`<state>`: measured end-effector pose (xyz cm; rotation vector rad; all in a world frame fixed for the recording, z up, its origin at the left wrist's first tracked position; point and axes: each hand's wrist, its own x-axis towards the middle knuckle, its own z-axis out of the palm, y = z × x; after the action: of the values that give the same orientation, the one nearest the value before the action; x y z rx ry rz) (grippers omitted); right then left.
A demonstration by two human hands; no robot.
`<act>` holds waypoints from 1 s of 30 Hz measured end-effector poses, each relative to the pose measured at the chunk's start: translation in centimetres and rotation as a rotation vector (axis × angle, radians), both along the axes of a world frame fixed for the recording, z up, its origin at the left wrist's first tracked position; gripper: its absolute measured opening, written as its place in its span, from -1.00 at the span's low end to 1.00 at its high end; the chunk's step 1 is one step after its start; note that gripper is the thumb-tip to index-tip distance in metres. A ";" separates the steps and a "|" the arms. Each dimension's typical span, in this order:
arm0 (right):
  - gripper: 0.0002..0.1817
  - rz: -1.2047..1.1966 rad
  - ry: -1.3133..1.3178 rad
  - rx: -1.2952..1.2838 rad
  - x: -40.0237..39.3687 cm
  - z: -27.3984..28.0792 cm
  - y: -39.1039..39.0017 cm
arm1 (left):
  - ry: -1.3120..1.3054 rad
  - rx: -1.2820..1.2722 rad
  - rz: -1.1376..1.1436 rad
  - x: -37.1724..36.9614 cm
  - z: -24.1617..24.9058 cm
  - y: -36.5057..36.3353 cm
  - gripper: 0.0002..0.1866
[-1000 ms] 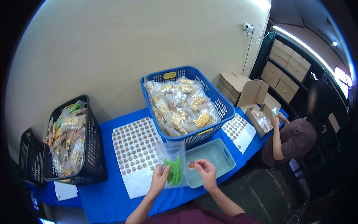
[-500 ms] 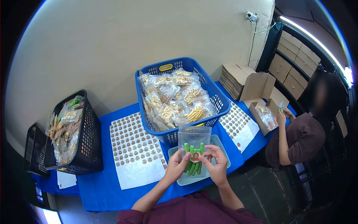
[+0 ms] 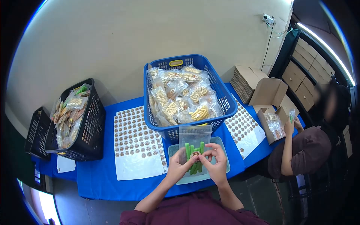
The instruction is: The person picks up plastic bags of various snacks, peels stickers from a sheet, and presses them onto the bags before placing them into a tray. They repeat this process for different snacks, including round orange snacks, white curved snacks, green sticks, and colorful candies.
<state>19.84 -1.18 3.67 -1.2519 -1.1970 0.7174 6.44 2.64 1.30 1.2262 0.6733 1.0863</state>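
Observation:
A clear bag (image 3: 195, 134) holding green sticks (image 3: 187, 150) hangs upright between my hands, over a pale green tray (image 3: 224, 141). My left hand (image 3: 180, 164) grips its left side, thumb on the round brown sticker (image 3: 195, 153) at the bag's front. From the right, my right hand (image 3: 214, 163) presses its thumb on the same sticker, and its fingers curl at the bag's edge. The two thumbs nearly meet and partly cover the sticker. Just beyond stands a blue basket (image 3: 222, 119) full of packed bags (image 3: 180, 93).
Sticker sheets (image 3: 137, 167) (image 3: 252, 139) lie on the blue table (image 3: 99, 185). Black baskets (image 3: 93, 131) (image 3: 32, 137) stand left. At right are flat cardboard (image 3: 240, 84), an open box (image 3: 277, 138) and a co-worker (image 3: 303, 150) holding a small packet.
My left thumb has moved right onto the sticker, beside my right thumb, covering more of it. The view has shifted slightly, so the baskets and sheets sit differently in the frame.

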 end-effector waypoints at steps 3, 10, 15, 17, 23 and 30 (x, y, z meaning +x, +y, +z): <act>-0.64 -0.017 -0.036 0.012 0.4 -0.7 0.5 | -0.036 -0.030 0.019 0.7 -0.5 0.5 -0.70; -0.58 -0.058 -0.105 -0.030 -0.1 -1.6 1.2 | -0.089 -0.109 0.084 0.8 -1.7 0.4 -0.73; -0.54 -0.045 0.165 -0.075 -0.6 -1.9 1.5 | -0.121 -0.147 0.135 0.7 -2.7 -0.1 -0.74; -0.60 0.126 0.364 -0.227 -0.8 -3.7 1.7 | -0.122 -0.194 0.172 0.8 -3.1 -0.4 -0.74; -0.75 0.231 0.393 -0.197 -1.3 -5.2 1.8 | 0.066 -0.174 0.089 -1.0 -3.9 1.0 -0.75; -0.79 0.271 0.428 -0.135 -2.2 -5.0 2.7 | 0.084 -0.109 0.172 -1.3 -2.9 2.3 -0.79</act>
<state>17.60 1.52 -1.36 -0.9846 -0.9803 1.2156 5.11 4.98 -1.57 1.1408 0.9041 1.1286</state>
